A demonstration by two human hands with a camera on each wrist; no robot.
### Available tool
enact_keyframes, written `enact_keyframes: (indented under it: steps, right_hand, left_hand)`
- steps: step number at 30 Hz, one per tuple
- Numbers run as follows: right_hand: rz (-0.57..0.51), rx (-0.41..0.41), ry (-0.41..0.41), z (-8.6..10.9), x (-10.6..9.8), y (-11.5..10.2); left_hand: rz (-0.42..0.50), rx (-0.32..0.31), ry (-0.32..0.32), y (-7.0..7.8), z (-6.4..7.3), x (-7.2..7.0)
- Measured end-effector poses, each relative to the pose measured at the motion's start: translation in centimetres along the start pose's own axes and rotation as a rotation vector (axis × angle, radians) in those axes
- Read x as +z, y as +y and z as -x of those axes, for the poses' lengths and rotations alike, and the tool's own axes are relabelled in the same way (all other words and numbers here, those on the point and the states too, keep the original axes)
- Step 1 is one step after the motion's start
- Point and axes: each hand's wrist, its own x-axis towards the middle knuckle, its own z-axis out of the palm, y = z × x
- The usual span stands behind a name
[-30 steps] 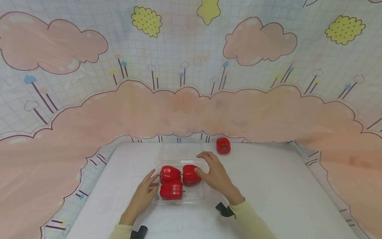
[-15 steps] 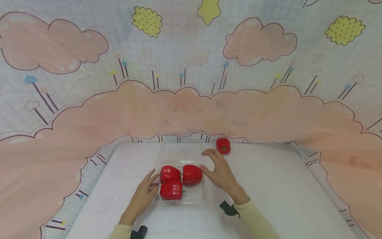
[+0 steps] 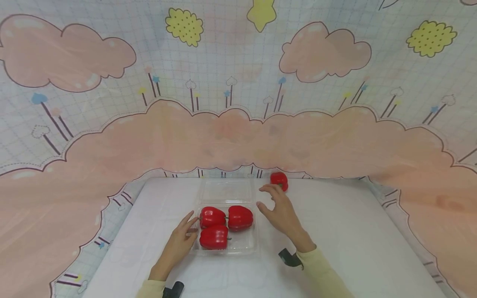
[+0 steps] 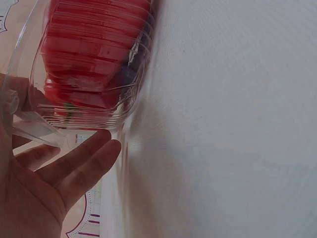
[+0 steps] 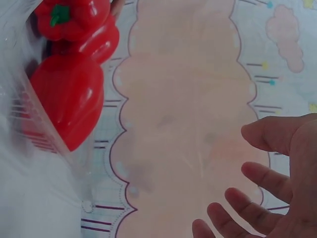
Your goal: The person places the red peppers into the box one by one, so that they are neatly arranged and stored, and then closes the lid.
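Observation:
Three red bell peppers lie in a clear plastic clamshell box (image 3: 244,247): one at back left (image 3: 212,217), another at back right (image 3: 240,218), the last at front left (image 3: 213,238). My left hand (image 3: 181,241) rests at the box's left side, fingers extended; in the left wrist view its fingertips (image 4: 111,148) are right at the ribbed wall. My right hand (image 3: 282,214) is held off to the right of the box with spread fingers and nothing in them. In the right wrist view it is well apart from the near pepper (image 5: 69,99).
A fourth bell pepper (image 3: 278,179) sits at the table's back edge, partly overlapped by my right hand's fingers in the head view. The box's clear lid (image 3: 227,191) lies folded back behind it. A patterned curtain (image 3: 238,140) hangs behind the white table (image 3: 346,231).
My right hand has let go of the back-right pepper and moved right and slightly away, toward the pepper at the back. My left hand and the box have stayed put.

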Motion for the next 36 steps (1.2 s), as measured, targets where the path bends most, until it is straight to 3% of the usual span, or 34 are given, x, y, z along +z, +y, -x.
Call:
enact_keyframes:
  steps: [15,22,28,36]
  right_hand:
    - [-0.073,0.002,0.094,-0.7,0.8,4.0]
    - [-0.142,0.091,0.077,-1.0,1.0,5.8]
    - [-0.148,0.146,0.109,-1.3,1.7,7.5]
    - [-0.125,0.309,0.097,-1.8,2.4,9.7]
  left_hand:
    - [-0.016,-0.003,-0.006,0.1,0.1,-0.1]
    - [-0.004,-0.001,-0.005,0.0,0.0,-0.1]
    - [-0.002,-0.008,-0.004,0.0,0.0,-0.1]
    - [0.001,-0.011,-0.009,0.1,0.1,-0.1]
